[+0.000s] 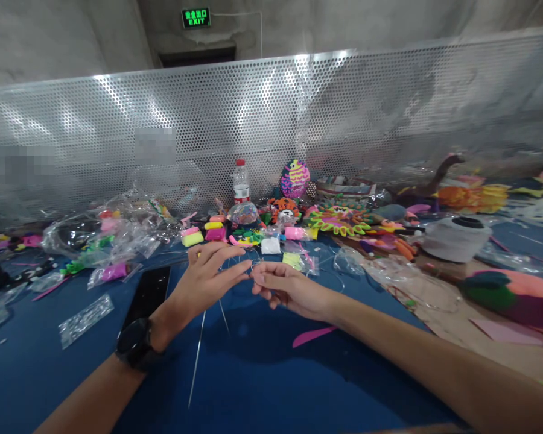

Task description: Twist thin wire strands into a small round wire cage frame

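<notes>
Wire [198, 355], thin and stiff, runs down from the pinching fingertips of the half-curled left hand [206, 283] and right hand [289, 289], above the smooth blue desk [49, 374], beside a glossy black phone [147, 295].

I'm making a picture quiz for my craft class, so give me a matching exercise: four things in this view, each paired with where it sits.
Things:
1. black wristwatch
2. plastic water bottle
3. black smartphone
4. white spool

Places:
A. upright in front of the perforated metal screen
B. flat on the blue table cover
C. on the left wrist
D. on the table, beyond the right hand

Pairs: 1-C, 2-A, 3-B, 4-D
</notes>
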Available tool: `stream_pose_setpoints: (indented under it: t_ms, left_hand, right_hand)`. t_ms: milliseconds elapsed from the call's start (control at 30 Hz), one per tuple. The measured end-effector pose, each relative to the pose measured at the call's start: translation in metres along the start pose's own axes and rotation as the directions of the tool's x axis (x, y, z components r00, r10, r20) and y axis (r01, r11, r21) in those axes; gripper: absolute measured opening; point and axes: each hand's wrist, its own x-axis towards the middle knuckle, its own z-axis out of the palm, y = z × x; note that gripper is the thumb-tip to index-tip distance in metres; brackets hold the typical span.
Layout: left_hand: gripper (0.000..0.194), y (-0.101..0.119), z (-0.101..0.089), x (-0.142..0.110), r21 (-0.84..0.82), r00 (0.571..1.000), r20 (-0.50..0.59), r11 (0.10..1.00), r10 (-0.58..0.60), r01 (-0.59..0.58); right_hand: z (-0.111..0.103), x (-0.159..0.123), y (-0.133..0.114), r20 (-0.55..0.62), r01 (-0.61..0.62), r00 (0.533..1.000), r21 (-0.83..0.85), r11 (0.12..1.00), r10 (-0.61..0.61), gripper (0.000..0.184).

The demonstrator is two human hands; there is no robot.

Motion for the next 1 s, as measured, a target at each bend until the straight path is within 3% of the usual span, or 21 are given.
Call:
stream_pose_setpoints:
  t_ms: [200, 400, 567, 800, 1000]
  left_hand:
    - [0.011, 0.0006, -0.0027, -0.0009, 0.054, 0.998, -0.032, 0.997, 0.054, -0.052]
    - [0.011, -0.0012, -0.0006, -0.0012, 0.068, 0.995, -0.065, 0.995, 0.076, -0.072]
    - [0.012, -0.0032, 0.0011, -0.0003, -0.034, 0.996, -0.092, 0.999, 0.004, -0.007]
    - [0.015, -0.0049, 0.0001, 0.0007, -0.141, 0.994, 0.022, 0.984, -0.103, 0.105]
    - [0.016, -0.0056, -0.0006, 0.0009, -0.123, 0.994, 0.104, 0.992, -0.028, 0.041]
  right_hand:
    - [0.0005, -0.0008, -0.0007, 0.037, -0.043, 0.998, 0.028, 0.999, 0.042, 0.023]
    - [0.0007, -0.0007, -0.0007, 0.015, 0.006, 1.000, -0.023, 1.000, -0.006, 0.026]
    - [0.0022, 0.0013, 0.0004, -0.008, 0.054, 0.998, -0.149, 0.987, -0.056, 0.029]
    - [0.0024, 0.0027, 0.0033, -0.005, 0.101, 0.994, -0.286, 0.953, -0.107, 0.030]
    - [-0.0016, 0.0031, 0.0031, -0.023, 0.123, 0.991, -0.246, 0.961, -0.132, 0.031]
